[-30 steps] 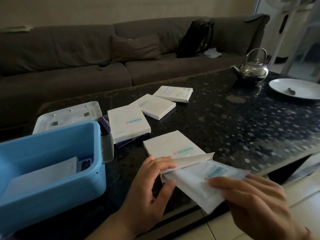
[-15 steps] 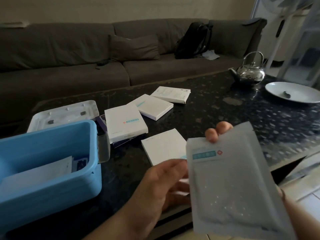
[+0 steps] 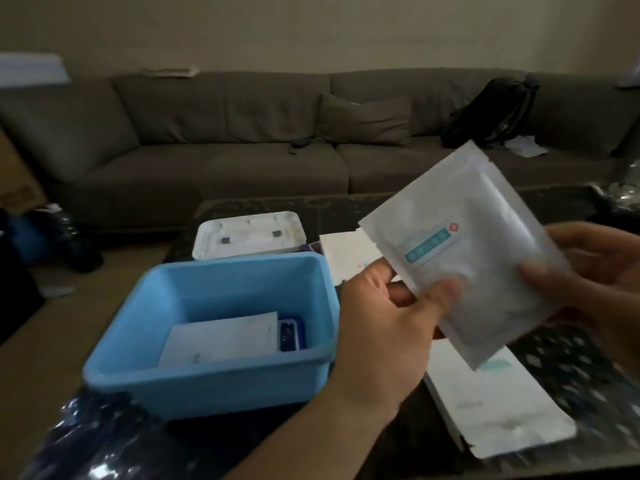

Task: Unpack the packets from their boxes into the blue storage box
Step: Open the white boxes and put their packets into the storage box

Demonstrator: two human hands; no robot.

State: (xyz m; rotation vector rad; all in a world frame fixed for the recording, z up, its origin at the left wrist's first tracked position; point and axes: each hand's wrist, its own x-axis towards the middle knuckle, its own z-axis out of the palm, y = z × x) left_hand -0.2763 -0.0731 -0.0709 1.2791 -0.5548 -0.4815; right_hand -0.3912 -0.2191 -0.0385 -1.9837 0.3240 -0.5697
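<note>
A white sealed packet (image 3: pixel 467 244) with a teal label is held up above the dark table, tilted. My left hand (image 3: pixel 384 327) pinches its lower left edge with thumb on the front. My right hand (image 3: pixel 595 271) holds its right edge, blurred. The blue storage box (image 3: pixel 214 379) stands open to the left of my left hand; a white packet (image 3: pixel 221 337) and a small dark blue item lie inside it. An opened white box (image 3: pixel 498 410) lies flat on the table below the held packet.
The storage box's white lid (image 3: pixel 249 233) lies upside down behind it. Another white box (image 3: pixel 346 254) shows behind my left hand. A grey sofa (image 3: pixel 242 150) with a cushion and a black backpack (image 3: pixel 491 112) runs along the far side.
The packet came fully out of its box and was lifted. It moved left toward the blue box, and my left hand took hold of it. The view swung left.
</note>
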